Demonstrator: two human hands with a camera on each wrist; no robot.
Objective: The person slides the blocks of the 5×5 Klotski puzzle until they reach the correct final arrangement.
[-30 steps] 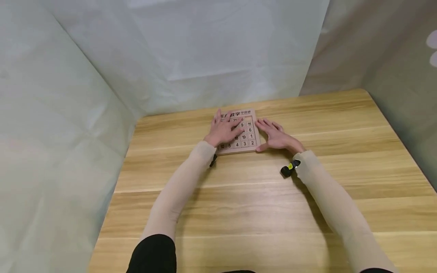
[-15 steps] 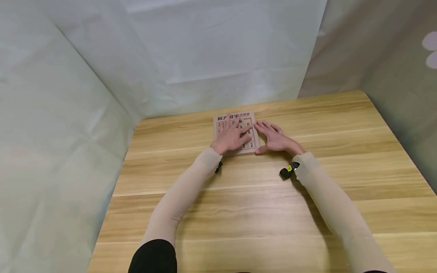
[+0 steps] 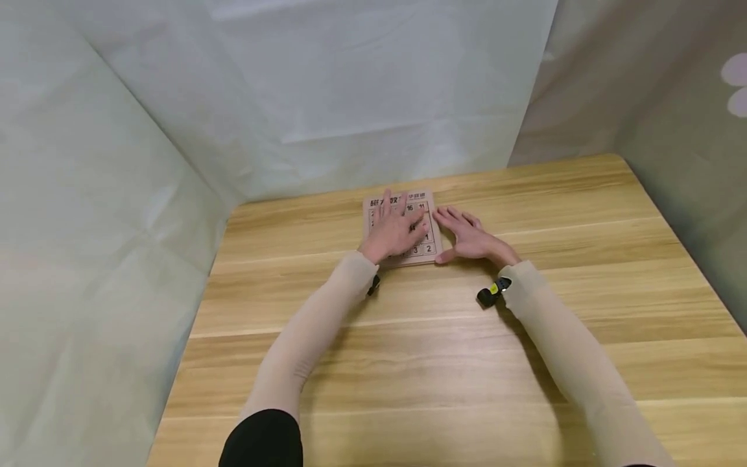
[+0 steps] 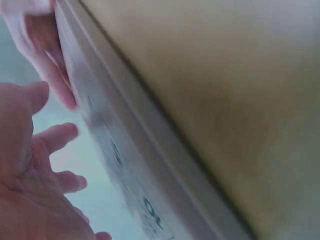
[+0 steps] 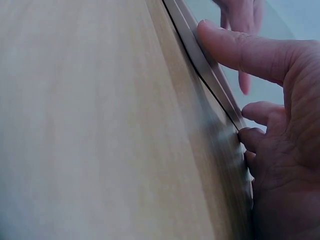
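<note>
Head view: the wooden table (image 3: 443, 363) bears the number puzzle board (image 3: 401, 228) at its far middle. Over the last second, the flat left hand (image 3: 395, 232) slid rightward across the tiles; the right hand (image 3: 470, 237), fingers straight, braces the board's right edge.

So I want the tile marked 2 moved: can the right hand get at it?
Probably yes: the right hand rests by the puzzle board, beside the uncovered 2 tile.

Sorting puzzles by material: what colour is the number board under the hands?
Pale natural wood with dark printed numbers: number board, clearest in the head view.
</note>
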